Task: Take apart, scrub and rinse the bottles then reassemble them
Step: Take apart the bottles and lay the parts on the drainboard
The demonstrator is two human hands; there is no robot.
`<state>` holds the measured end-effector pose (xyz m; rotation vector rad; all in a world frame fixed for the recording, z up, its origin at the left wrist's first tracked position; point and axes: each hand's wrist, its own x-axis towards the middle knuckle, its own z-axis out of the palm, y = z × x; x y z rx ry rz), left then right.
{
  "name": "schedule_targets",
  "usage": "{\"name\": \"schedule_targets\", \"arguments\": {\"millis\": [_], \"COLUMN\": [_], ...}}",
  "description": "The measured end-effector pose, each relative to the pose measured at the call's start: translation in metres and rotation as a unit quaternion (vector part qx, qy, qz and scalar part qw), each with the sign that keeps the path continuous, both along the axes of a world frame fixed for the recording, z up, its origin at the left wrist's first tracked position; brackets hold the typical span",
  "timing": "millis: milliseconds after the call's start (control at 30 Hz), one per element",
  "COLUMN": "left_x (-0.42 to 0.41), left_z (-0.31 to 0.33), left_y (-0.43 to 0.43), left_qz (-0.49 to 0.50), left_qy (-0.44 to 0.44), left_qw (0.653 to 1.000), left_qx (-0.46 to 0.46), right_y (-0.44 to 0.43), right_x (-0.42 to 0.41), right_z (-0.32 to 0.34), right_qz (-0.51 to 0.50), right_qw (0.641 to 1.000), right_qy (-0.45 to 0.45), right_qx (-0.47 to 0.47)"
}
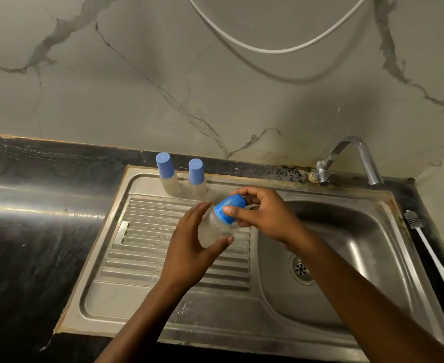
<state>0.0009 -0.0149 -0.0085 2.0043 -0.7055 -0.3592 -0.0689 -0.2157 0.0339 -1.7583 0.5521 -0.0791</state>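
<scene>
While the left hand point(189, 247) cups the clear bottle point(214, 229) between thumb and fingers over the drainboard point(142, 231), the right hand point(265, 216) pinches the blue cap point(230, 208) at its neck

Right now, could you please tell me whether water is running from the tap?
No, no stream falls from the tap into the sink basin below it.

brush point(431, 254): handle cut off right | hose point(273, 51): ends cut off top
</scene>
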Motion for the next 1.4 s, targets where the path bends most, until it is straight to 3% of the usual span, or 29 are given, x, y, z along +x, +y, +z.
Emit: {"name": "schedule_targets", "arguments": {"millis": [167, 333, 533, 667, 900, 1000, 1133, 1400], "left_x": [-0.013, -0.027, -0.03, -0.029, -0.031, -0.034, -0.035, -0.034], "left_z": [0.007, 0.008, 0.017, 0.014, 0.004, 0.001, -0.004, -0.01], "left_y": [0.007, 0.014, 0.019, 0.028, 0.045, 0.045, 0.042, 0.039], "left_qz": [-0.019, -0.049, -0.076, -0.08, -0.028, -0.011, 0.02, 0.003], "left_qy": [-0.039, -0.067, -0.041, 0.029, 0.077, 0.084, 0.098, 0.087], "left_qw": [0.999, 0.996, 0.996, 0.996, 0.996, 0.996, 0.994, 0.996], "left_qx": [0.016, 0.028, 0.022, -0.003, -0.026, -0.036, -0.036, -0.036], "right_y": [0.012, 0.02, 0.016, 0.002, -0.021, -0.028, -0.03, -0.02], "right_x": [-0.023, -0.033, -0.037, -0.039, -0.037, -0.028, -0.012, 0.018], "right_z": [0.008, 0.011, 0.017, 0.032, 0.029, 0.001, -0.046, -0.1], "right_qz": [0.028, 0.053, 0.097, 0.145, 0.067, 0.025, 0.041, 0.083], "right_qw": [0.999, 0.998, 0.994, 0.987, 0.997, 0.991, 0.969, 0.92], "right_qy": [0.002, 0.028, 0.028, 0.014, 0.028, 0.061, 0.077, 0.122], "right_qx": [0.042, -0.018, -0.039, -0.069, -0.032, -0.114, -0.232, -0.364]}}
